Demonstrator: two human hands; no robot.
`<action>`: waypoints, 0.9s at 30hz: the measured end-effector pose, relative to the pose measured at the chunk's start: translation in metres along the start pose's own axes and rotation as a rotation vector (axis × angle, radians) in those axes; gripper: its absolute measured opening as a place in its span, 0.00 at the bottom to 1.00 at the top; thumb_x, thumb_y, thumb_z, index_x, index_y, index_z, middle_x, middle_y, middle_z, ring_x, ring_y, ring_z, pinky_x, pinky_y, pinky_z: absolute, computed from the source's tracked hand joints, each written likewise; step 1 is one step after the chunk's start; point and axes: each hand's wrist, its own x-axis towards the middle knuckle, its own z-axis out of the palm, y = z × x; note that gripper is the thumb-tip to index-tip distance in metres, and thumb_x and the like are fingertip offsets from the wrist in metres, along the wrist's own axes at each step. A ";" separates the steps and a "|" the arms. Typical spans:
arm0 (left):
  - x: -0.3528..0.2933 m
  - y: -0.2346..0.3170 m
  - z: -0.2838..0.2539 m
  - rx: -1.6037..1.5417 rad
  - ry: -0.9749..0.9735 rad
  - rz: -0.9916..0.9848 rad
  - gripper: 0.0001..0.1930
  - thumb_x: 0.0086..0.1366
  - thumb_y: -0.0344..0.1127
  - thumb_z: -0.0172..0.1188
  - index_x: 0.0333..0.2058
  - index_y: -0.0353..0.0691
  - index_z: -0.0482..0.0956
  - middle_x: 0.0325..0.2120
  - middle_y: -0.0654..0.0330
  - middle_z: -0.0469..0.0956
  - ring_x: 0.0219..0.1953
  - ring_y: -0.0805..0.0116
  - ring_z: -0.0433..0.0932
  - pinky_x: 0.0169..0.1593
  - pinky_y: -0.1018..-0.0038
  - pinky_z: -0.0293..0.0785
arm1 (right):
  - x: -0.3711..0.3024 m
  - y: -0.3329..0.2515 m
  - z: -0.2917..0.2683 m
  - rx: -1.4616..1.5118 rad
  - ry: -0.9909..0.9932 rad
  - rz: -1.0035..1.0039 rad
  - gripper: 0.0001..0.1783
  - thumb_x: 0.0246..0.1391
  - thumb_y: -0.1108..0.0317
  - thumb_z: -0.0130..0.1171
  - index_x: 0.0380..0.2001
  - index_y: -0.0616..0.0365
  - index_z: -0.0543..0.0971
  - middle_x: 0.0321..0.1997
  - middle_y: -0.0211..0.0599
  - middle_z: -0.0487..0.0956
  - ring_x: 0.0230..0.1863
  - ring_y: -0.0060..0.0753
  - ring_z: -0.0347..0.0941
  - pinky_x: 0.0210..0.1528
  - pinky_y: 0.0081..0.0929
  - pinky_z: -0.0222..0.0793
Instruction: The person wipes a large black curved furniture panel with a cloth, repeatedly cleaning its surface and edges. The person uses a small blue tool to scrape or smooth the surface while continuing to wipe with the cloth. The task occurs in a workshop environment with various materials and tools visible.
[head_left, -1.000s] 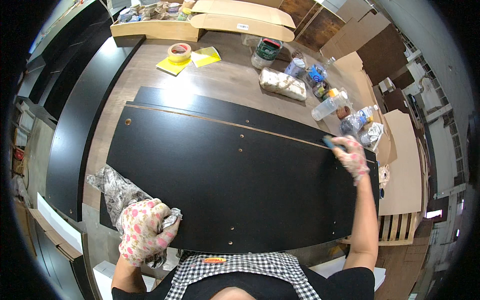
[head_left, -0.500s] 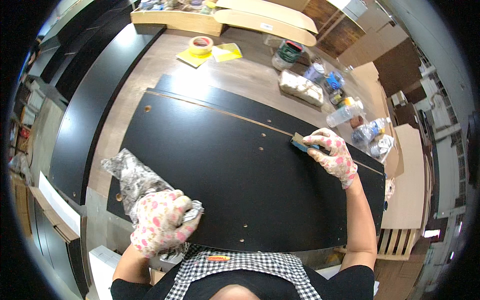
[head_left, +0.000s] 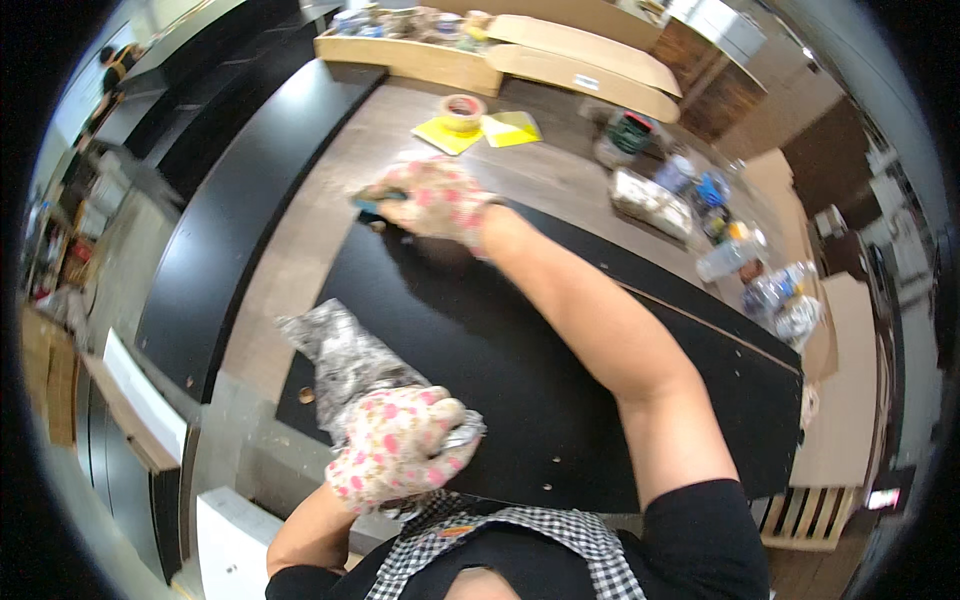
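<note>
A black board (head_left: 530, 375) with drilled holes and a long narrow groove lies in front of me. My right hand (head_left: 435, 205), in a pink-dotted white glove, reaches across to its far left corner. A small blue block (head_left: 372, 207), tan on one face earlier, is pinched in its fingers there; smeared by motion, its exact kind does not show. My left hand (head_left: 405, 445), in a matching glove, is closed on a crumpled, black-smudged grey-white rag (head_left: 352, 350) resting over the board's near left part. The right forearm hides part of the groove.
Masking tape (head_left: 461, 113) and yellow sheets (head_left: 512, 129) lie beyond the board. Bottles, including a clear one (head_left: 728, 258), and a white wrapped bundle (head_left: 651, 203) stand at the far right. A long black panel (head_left: 250, 205) runs along the left; a person (head_left: 120, 75) is far off.
My right hand has swept with the block from the groove's right part to the board's far left corner. The left hand keeps its hold on the rag. The whole view has shifted slightly.
</note>
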 end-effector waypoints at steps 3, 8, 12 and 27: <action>0.000 0.006 0.008 -0.017 0.163 0.026 0.09 0.52 0.35 0.69 0.24 0.44 0.76 0.20 0.59 0.73 0.23 0.58 0.77 0.29 0.62 0.71 | -0.019 0.003 -0.014 0.070 -0.035 0.084 0.16 0.48 0.59 0.57 0.39 0.44 0.86 0.34 0.44 0.84 0.42 0.47 0.81 0.50 0.42 0.76; 0.004 0.013 0.018 0.021 0.220 -0.126 0.12 0.53 0.33 0.69 0.21 0.38 0.73 0.17 0.54 0.70 0.22 0.53 0.71 0.29 0.60 0.64 | -0.154 0.035 -0.076 0.065 -0.060 0.181 0.13 0.51 0.61 0.66 0.42 0.48 0.84 0.40 0.42 0.80 0.41 0.47 0.78 0.46 0.41 0.73; 0.023 0.031 0.027 0.051 0.279 -0.232 0.12 0.56 0.32 0.65 0.20 0.37 0.71 0.15 0.57 0.68 0.19 0.64 0.68 0.28 0.66 0.63 | -0.301 0.054 -0.163 0.088 -0.061 0.268 0.14 0.51 0.67 0.68 0.43 0.51 0.83 0.41 0.38 0.79 0.46 0.42 0.75 0.49 0.37 0.72; 0.185 0.262 0.200 0.055 -0.193 0.002 0.12 0.55 0.37 0.64 0.22 0.35 0.75 0.19 0.50 0.74 0.24 0.53 0.76 0.30 0.63 0.70 | -0.711 0.112 -0.384 0.110 -0.010 0.704 0.15 0.49 0.71 0.68 0.42 0.53 0.84 0.42 0.40 0.81 0.45 0.44 0.78 0.48 0.37 0.75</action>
